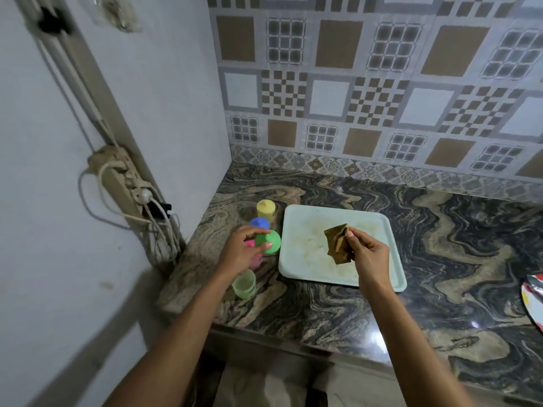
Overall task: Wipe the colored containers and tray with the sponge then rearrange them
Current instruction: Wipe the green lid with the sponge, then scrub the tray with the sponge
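Observation:
A pale, stained tray (pixel 373 230) lies flat on the marble counter. Left of it stand a yellow container (pixel 266 210), a blue-lidded one (pixel 259 223), a green one (pixel 271 242), a pink one (pixel 252 245) mostly hidden by my hand, and a light green translucent cup (pixel 244 283). My left hand (pixel 242 249) curls its fingers and thumb around the green container's top. My right hand (pixel 365 257) hovers over the tray and pinches a crumpled brown sponge (pixel 338 243).
The counter (pixel 440 259) ends at a grey wall on the left, where a power strip with cables (pixel 138 195) hangs. A patterned tile wall runs along the back. A red and white plate edge (pixel 533 301) shows at the far right.

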